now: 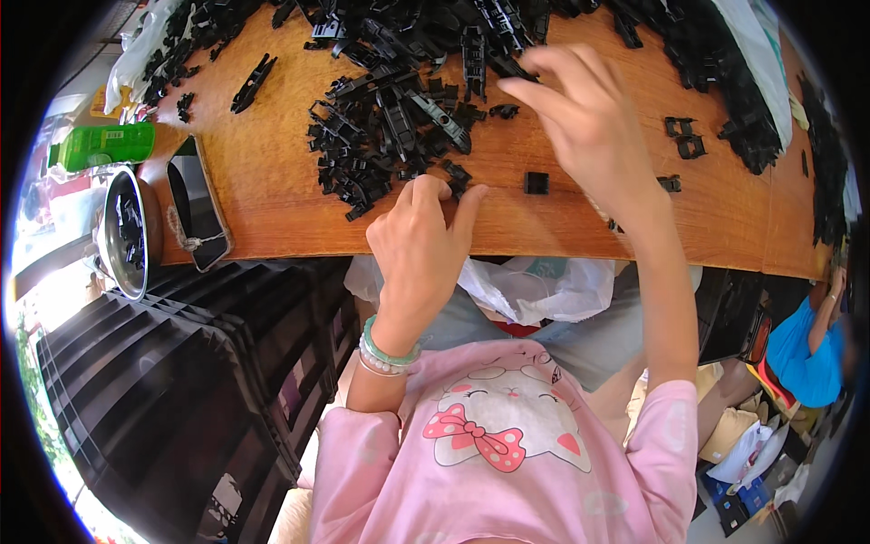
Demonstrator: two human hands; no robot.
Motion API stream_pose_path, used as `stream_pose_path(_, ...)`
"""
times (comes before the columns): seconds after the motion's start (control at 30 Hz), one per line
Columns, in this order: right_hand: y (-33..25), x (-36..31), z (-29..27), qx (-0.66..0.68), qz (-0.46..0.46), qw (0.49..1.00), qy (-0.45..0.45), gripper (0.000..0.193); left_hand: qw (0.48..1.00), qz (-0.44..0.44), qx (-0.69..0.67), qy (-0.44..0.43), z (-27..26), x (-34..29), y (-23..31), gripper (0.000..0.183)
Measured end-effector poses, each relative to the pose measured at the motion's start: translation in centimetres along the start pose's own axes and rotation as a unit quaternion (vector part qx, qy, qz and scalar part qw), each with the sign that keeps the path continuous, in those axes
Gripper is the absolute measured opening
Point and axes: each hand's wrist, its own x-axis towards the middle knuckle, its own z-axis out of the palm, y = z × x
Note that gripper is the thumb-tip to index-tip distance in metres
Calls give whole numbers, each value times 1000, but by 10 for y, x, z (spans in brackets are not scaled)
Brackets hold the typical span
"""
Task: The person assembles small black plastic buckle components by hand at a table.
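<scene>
A heap of small black plastic parts (349, 150) lies on the wooden table in front of me. My left hand (412, 240) rests at the heap's near edge, with a small black clip-like part (457, 176) between thumb and bent fingers. Farther right, my right hand (589, 122) reaches over the heap's right side, its thumb and forefinger around the end of a long black plastic part (510, 67). Close to the hands are a long grey-black part (441, 118) on the heap and a square black piece (536, 183) on the bare wood.
A phone (195, 204), a metal bowl (127, 231) with black parts and a green bottle (107, 147) stand at left. Black crates (172, 390) sit below the table. More parts spill from white bags (757, 68) at right. A person in blue (807, 349) is far right.
</scene>
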Motion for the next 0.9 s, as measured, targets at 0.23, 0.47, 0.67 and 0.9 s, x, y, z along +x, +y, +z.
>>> stream_pose_path(0.23, 8, 50, 16, -55, -128, 986, -94, 4, 997, 8, -61, -46, -7, -3, -7, 20)
stream_pose_path(0.47, -17, -10, -16, 260, 169, 946, 90, 27, 964, 68, -254, -39, 6, -5, 13, 17)
stream_pose_path(0.67, -42, -82, -30, 263, 347, 900, 9, 29, 963, 123, -239, -33, 37, 8, 21, 17)
stream_pose_path(0.9, -36, -76, -43, 133, 241, 961, -36, 34, 967, 115, -207, -98, 31, 11, 19, 23)
